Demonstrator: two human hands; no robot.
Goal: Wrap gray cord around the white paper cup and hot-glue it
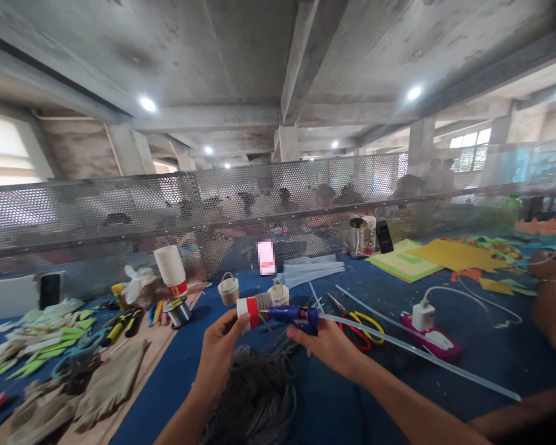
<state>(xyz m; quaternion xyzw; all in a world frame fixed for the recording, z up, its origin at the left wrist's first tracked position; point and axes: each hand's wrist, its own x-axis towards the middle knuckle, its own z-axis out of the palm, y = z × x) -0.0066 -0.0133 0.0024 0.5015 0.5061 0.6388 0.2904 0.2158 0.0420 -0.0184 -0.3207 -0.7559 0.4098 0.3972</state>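
My left hand (pixel 222 340) grips a paper cup (pixel 247 312), white and red, lying sideways with grey cord (pixel 264 301) wound round part of it. In my right hand (pixel 327 343) is a blue glue gun (pixel 291 313), its nozzle pointing left at the cord-wrapped cup; whether the tip touches it I cannot tell. A long clear glue stick (pixel 417 352) sticks out of the gun's back. Below my hands lies a tangled heap of grey cord (pixel 254 395). Two small cord-wrapped baskets with handles stand just beyond, the left basket (pixel 228 290) in plain sight, the other partly hidden.
Scissors (pixel 368 327) with red and yellow handles lie right of the gun, near a pink power strip (pixel 438 343) with a white charger. Stacked paper cups (pixel 170 269), gloves (pixel 111 383) and paper scraps fill the left. Coloured sheets (pixel 403 259) lie back right; a perforated metal screen (pixel 241 210) runs behind.
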